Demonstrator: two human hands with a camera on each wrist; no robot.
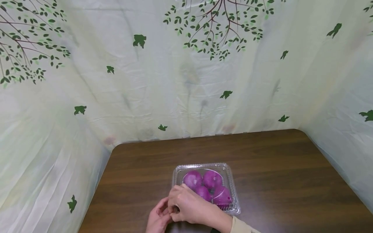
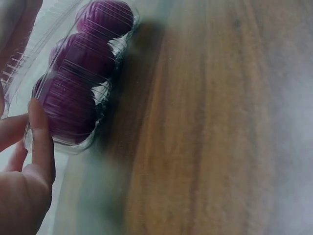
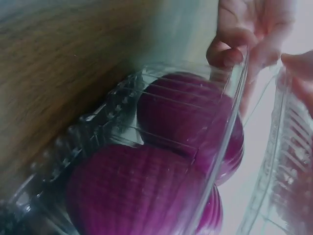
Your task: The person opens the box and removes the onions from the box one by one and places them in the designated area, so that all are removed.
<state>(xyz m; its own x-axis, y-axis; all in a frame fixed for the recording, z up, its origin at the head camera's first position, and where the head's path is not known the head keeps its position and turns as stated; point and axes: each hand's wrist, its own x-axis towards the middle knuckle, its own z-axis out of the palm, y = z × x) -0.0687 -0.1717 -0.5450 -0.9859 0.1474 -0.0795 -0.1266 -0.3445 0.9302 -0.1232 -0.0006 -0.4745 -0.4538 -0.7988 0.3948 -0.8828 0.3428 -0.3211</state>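
A clear plastic clamshell box (image 1: 235,194) lies on the table with several peeled red onions (image 1: 193,180) inside. At its near left corner my left hand (image 1: 158,217) pinches the rim between thumb and fingers, which the left wrist view shows along the box's edge. My right hand (image 1: 190,204) reaches across the front of the box and covers part of it. In the right wrist view, right fingertips (image 3: 299,68) pinch the edge of the lid (image 3: 279,132). A gap shows there between the lid and the base rim (image 3: 220,166).
The brown wooden table (image 1: 276,168) extends to both sides of the box and behind it. A pale cloth curtain (image 1: 186,81) printed with leaves and branches hangs along the table's back and sides.
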